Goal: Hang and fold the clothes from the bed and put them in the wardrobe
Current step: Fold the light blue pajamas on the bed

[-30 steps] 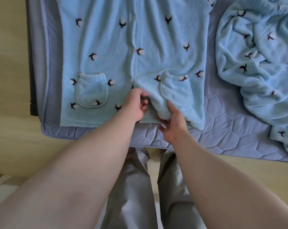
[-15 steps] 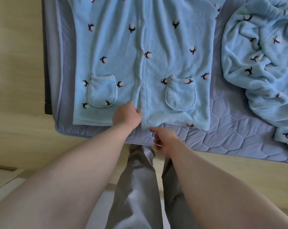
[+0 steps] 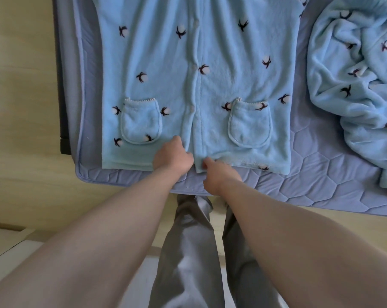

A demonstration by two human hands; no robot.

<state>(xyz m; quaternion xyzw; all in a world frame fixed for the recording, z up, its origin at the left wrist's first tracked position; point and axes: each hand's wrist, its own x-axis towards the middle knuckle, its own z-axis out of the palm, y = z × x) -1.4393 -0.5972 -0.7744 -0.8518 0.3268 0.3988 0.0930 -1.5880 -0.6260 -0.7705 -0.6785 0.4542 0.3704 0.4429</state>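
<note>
A light blue fleece pajama top (image 3: 232, 70) with dark flower prints and two front pockets lies flat, front up, on the bed (image 3: 310, 174). Its buttoned opening runs down the middle. My left hand (image 3: 172, 155) is closed on the hem of the left front panel, right beside the opening. My right hand (image 3: 217, 174) pinches the bottom corner of the right front panel at the hem. A second matching blue fleece garment (image 3: 361, 81) lies crumpled at the right of the bed.
The bed has a lilac quilted cover, and its near edge (image 3: 277, 201) runs just behind my hands. Pale wooden floor (image 3: 21, 107) lies to the left. My legs in grey trousers (image 3: 188, 252) stand at the bed's foot.
The hem was lifted and bunched a second ago; now it lies flat. Both hands slid down to the hem's bottom edge at the centre opening.
</note>
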